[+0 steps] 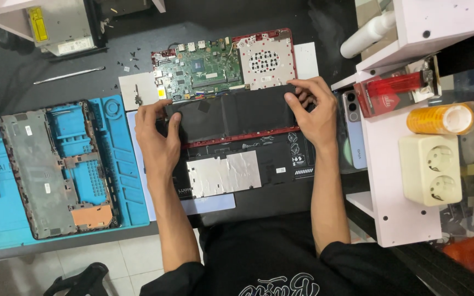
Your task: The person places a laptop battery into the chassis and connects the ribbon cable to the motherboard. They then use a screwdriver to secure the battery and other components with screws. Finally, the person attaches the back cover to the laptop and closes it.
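An opened red laptop base (272, 34) lies bottom-up on the dark desk, its green motherboard (201, 68) and a perforated metal plate (264, 61) exposed. A long flat black battery (234, 116) lies across its middle. My left hand (157, 140) grips the battery's left end, thumb on top. My right hand (314, 112) holds the battery's right end, fingers curled over its upper corner. Below the battery sits a silver foil patch (223, 172).
A blue work mat (122, 164) at left holds the removed grey bottom cover (50, 167). A metal pry tool (69, 75) and small screws (130, 60) lie behind. At right are a phone (355, 131), a white shelf (390, 181) with a red lighter, tape roll and socket block.
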